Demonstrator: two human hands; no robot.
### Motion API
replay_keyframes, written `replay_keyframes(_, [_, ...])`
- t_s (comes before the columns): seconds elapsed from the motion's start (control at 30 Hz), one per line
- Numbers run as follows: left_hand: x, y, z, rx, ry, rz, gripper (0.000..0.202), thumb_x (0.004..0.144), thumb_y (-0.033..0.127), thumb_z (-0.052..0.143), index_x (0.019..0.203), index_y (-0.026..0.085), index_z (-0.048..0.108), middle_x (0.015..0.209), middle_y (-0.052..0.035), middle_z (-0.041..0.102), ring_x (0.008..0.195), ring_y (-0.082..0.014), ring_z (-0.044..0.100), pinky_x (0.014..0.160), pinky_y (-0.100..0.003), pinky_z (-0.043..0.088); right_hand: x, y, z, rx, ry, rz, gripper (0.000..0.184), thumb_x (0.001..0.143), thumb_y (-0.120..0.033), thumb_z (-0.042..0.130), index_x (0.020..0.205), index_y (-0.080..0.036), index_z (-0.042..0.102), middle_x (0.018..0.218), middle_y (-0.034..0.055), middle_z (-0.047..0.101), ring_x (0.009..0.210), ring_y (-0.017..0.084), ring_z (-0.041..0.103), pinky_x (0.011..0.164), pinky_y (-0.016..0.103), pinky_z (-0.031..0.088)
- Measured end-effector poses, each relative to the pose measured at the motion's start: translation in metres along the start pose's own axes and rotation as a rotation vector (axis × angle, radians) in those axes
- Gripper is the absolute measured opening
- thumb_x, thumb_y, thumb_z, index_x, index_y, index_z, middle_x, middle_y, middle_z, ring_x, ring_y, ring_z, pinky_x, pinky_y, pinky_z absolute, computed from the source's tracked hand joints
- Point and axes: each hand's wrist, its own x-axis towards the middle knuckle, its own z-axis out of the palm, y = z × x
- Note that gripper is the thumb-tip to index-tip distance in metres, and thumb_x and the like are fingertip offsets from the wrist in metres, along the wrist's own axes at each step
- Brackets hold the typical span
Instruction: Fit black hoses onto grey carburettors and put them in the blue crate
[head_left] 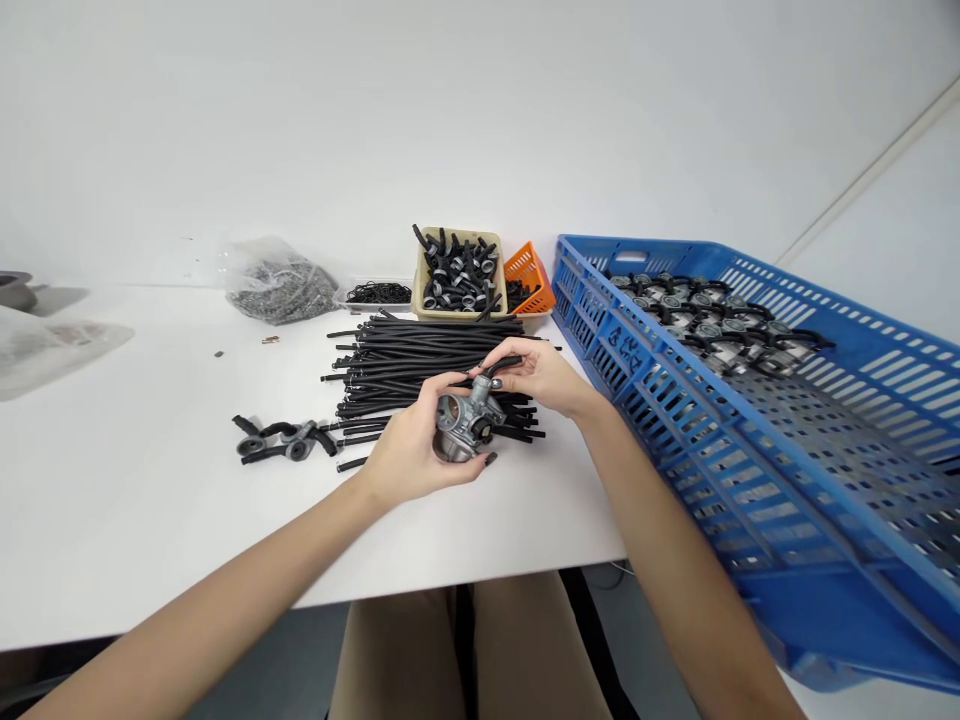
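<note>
The left hand (411, 447) is clamped around the body of a metal carburetor (466, 425), held over the bench (150, 510) toward its front edge. The right hand (537, 380) pinches a short black rubber hose (504, 365) at the carburetor's top. Just behind lies a heap of black tubes (427, 372). A tan tray of hose fittings (457, 275) and an orange basket (531, 280) stand near the back edge. A tilted blue crate (600, 345) of carburetors (697, 320) sits at the right edge.
</note>
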Motion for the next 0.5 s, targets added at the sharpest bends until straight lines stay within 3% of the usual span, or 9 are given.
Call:
replay_keyframes(0.27, [-0.0005,-0.0012,0.0,0.032,0.001,-0.004,0.078,0.065,0.038,0.073,0.129,0.025,0.03,0.12,-0.0075,0.063,0.084,-0.0218,0.07,0.077,-0.034,0.052,0.0034,0.0013,0.0017,-0.08,0.055,-0.019,0.03,0.065,-0.032,0.083,0.083,-0.015,0.067,0.085,0.0043,0.07,0.078,0.016,0.066,0.075,0.03,0.053])
replay_keyframes(0.5, [-0.0008,-0.0001,-0.0008,0.061,0.01,-0.008,0.079,0.064,0.037,0.073,0.129,0.025,0.029,0.12,-0.007,0.062,0.075,-0.0178,0.068,0.071,-0.031,0.052,0.0062,0.0078,0.0089,-0.133,0.093,-0.005,0.034,0.065,-0.037,0.081,0.086,-0.013,0.068,0.071,-0.0009,0.061,0.063,0.01,0.055,0.061,0.024,0.045])
